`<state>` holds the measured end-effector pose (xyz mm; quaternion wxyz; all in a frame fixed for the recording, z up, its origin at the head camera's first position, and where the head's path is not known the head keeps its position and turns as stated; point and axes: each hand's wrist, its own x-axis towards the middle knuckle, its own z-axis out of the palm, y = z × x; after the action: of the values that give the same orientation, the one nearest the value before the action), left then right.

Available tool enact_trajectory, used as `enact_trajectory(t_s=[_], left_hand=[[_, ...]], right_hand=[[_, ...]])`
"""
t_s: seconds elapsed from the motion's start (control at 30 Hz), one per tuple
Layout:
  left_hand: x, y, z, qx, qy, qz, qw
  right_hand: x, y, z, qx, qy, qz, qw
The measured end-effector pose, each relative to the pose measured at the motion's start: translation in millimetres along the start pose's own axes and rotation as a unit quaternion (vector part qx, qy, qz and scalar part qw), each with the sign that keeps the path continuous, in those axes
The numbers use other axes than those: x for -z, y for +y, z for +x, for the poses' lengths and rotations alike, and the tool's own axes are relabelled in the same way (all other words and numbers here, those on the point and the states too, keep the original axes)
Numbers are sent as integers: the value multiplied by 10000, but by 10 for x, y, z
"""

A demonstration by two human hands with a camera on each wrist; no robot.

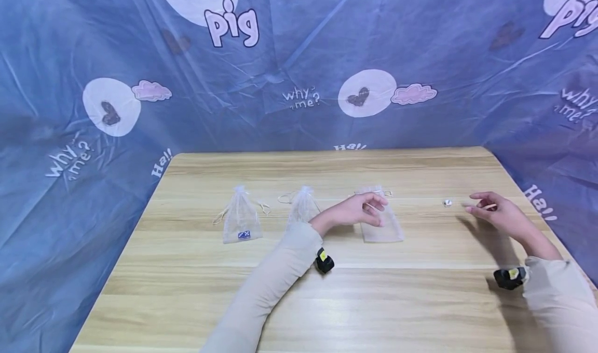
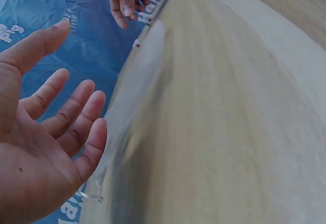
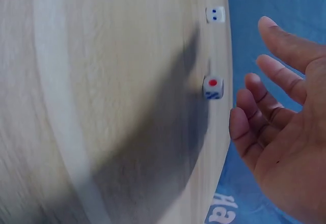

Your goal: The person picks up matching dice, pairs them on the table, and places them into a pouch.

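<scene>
The left hand hangs over a flat, sheer mesh bag, the right hand near two white, cubic dice on the smooth, wood-grained surface. Both hands are empty, relaxed and fairly wide.

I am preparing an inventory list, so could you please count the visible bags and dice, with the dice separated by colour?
Sheer drawstring bags: 3
Blue dice: 2
White dice: 2
Total visible: 7
</scene>
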<state>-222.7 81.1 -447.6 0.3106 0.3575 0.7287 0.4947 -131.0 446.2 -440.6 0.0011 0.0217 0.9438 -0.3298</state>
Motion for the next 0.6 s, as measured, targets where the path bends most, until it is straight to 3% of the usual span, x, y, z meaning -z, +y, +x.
enact_trajectory(t_s=[0.33,0.6], left_hand=[[-49,-136,66,467,-176,245,9985],[-76,-173,88,477,-315,1076,9925]], right_hand=[[9,137,25,-235,-216,-346,9989],[-7,166,50,-398,-659,-302,9966]])
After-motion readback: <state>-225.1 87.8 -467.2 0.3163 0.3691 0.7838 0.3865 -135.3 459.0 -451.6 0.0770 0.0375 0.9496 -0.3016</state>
